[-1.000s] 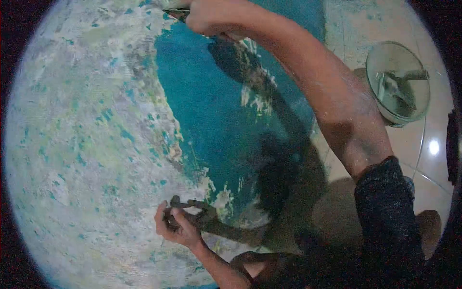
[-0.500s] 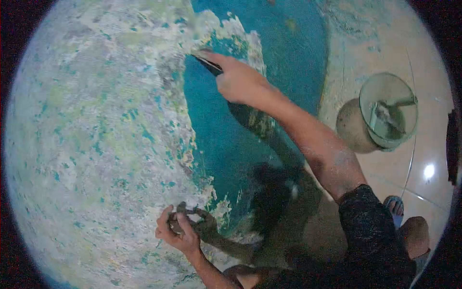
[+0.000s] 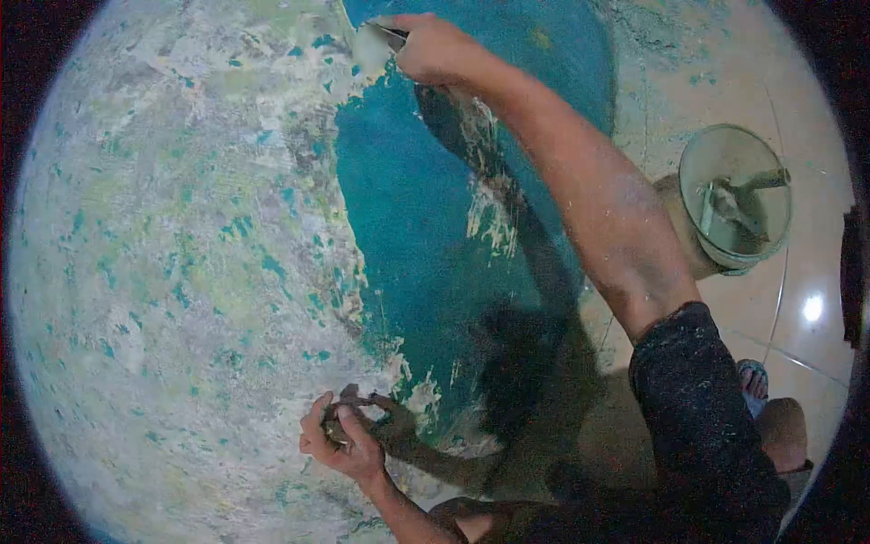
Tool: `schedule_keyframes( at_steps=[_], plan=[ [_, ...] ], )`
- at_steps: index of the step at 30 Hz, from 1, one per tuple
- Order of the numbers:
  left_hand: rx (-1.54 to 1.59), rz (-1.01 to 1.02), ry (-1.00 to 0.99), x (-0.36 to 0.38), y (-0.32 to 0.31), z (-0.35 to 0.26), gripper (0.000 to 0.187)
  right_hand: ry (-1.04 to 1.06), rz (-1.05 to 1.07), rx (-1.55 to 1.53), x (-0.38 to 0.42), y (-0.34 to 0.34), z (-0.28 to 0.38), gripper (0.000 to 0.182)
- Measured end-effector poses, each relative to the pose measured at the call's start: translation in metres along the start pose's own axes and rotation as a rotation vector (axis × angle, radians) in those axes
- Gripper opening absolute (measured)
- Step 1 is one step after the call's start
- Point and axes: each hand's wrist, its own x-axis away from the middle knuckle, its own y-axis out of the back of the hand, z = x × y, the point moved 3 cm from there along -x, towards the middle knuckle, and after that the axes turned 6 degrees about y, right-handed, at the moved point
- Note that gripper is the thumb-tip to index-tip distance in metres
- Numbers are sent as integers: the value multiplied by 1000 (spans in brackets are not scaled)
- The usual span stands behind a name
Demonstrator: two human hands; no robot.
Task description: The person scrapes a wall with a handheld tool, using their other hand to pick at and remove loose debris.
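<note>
Near the top of the view, my right hand [image 3: 444,50] grips a flat scraper [image 3: 390,34]. Its blade meets the border between pale, flaking coating [image 3: 199,236] and bare blue surface [image 3: 426,208]. Only a little of the scraper shows beyond my fingers. Lower down, my left hand [image 3: 349,444] is held close to the pale coating, fingers and thumb curled toward each other. Something dark lies between them, but I cannot make out what it is, and shadow confuses its outline. Pale remnants [image 3: 492,218] stay on the blue beneath my right forearm.
A round translucent bucket [image 3: 725,258] with a tool inside stands on the tiled floor [image 3: 816,245] at the right. A sandaled foot [image 3: 754,385] and a bent knee are at lower right. Arm and head shadows darken the blue surface.
My right hand has moved upward in the view with the scraper. Around its former place, less pale coating and more blue shows. My left hand has barely shifted.
</note>
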Motion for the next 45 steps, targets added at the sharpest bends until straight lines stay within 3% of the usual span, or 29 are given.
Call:
schedule_keyframes(
  at_steps=[2,3,4,5,7,8,10,11,13,14,16,19,22,23,25,27,30,32,35,38,39,42,44,45],
  plan=[
    [173,-39,22,0,-9,9,24,17,71,41,-5,-6,-8,58],
    [198,-44,11,-2,-16,6,24,-1,-20,-15,33,-9,-7,58],
    [215,-44,3,-2,-21,3,24,-133,21,-85,73,-22,-4,62],
    [224,-39,-7,-2,-24,0,23,-366,238,-54,122,-15,25,67],
    [72,-7,-139,-2,-30,-13,22,-633,467,-107,208,-31,44,72],
    [-9,16,-211,-3,-32,-21,21,-572,459,-118,259,-47,36,72],
    [-57,57,-239,-5,-27,-31,18,-410,312,-151,289,-58,32,71],
    [-21,48,-233,-5,-25,-30,18,-306,169,-165,279,-63,22,70],
    [111,2,-214,0,-23,-18,16,-292,129,-58,218,-44,26,68],
    [82,24,-194,3,-19,-13,17,-370,235,58,175,-31,30,67],
    [40,65,-171,6,-10,-8,20,-188,69,118,136,-31,15,66],
    [-20,81,-136,7,-6,-6,18,-400,241,72,192,-37,32,63],
    [-33,93,-181,6,-8,-14,18,-181,107,-247,258,-47,27,62],
    [-49,105,-199,7,-8,-16,18,-153,94,-347,251,-42,23,62],
    [4,54,-216,7,-4,-21,18,-63,6,-236,213,-58,3,65],
    [48,44,-159,9,0,-25,19,-35,58,-280,137,-50,-14,64],
    [36,31,-114,10,-3,-17,18,-16,20,-358,138,-52,-7,66],
    [43,11,-162,8,-14,-18,17,18,-73,-459,209,-63,15,67],
    [41,69,-265,4,-31,-27,17,-36,113,-578,280,-62,36,76],
    [-101,208,-263,9,-26,-39,14,-95,127,-602,253,-62,24,76],
    [-102,147,-303,12,-25,-32,14,-89,72,-714,226,-54,17,73],
    [-19,143,-231,14,-20,-19,14,-78,36,-422,158,-52,-15,62],
    [-8,145,-177,14,-14,-16,14,-136,78,-392,152,-46,-14,71],
    [21,145,-150,13,-13,-16,14,27,-78,-644,184,-62,-15,58]
  ],
)
